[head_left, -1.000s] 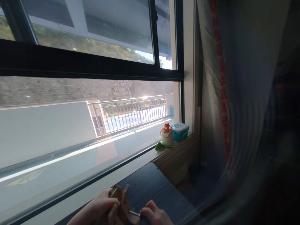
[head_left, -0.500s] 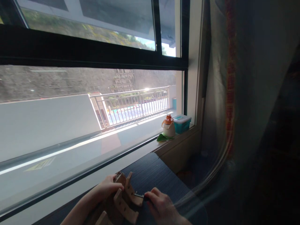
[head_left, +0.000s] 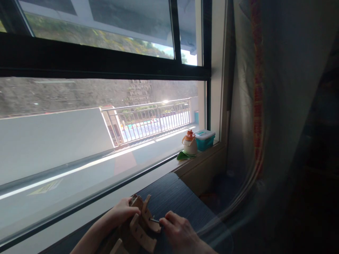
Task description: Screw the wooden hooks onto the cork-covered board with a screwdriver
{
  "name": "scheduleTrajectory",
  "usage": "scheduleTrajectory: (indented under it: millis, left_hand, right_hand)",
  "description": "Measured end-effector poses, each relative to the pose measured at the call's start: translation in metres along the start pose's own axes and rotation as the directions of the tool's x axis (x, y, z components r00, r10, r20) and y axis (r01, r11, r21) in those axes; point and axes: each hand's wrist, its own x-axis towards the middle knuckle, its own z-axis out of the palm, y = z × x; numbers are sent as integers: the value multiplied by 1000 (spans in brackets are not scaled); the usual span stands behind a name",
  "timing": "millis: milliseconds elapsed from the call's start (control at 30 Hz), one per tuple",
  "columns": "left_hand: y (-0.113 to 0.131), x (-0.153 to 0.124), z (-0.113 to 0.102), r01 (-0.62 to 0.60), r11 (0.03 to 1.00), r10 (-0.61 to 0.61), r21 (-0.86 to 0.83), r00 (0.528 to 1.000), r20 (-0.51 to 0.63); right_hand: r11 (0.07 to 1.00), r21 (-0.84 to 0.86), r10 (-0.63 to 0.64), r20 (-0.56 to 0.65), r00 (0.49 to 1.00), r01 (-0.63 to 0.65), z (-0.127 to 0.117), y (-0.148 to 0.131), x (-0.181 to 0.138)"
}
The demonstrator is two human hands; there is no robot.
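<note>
A wooden model [head_left: 139,225] made of flat brown pieces with holes sits on the dark table [head_left: 174,197] at the bottom of the view. My left hand [head_left: 122,213] is closed over its top left side and steadies it. My right hand [head_left: 177,231] pinches a thin dark tool [head_left: 154,220], whose tip touches the right side of the model. Both wrists run off the bottom edge.
A wide window [head_left: 100,116] fills the left and middle. On the sill at the right stand a white bottle with an orange cap [head_left: 190,143], a teal lidded box [head_left: 204,138] and a green cloth [head_left: 184,155]. A curtain [head_left: 265,106] hangs at the right.
The view has dropped a little, so both hands and the model show more fully. My right hand has kept the tool at the model's right side; my left hand stays on the model.
</note>
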Motion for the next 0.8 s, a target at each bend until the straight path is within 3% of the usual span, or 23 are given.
scheduleTrajectory:
  millis: [167,333,600,800]
  left_hand:
    - [-1,2,0,19,1000,-19,-1,1000,0]
    - [-5,4,-1,19,1000,-19,-3,1000,12]
    - [-8,7,-3,6,1000,-6,1,1000,3]
    - [-9,7,-3,7,1000,-7,4,1000,18]
  right_hand:
    - [985,134,112,-5,994,-111,0,5,3]
    - [905,347,258,14,966,-247,-2,7,5]
    - [866,425,291,4,957,-265,-2,5,4]
    - [850,447,308,8,951,-279,10,11,-2]
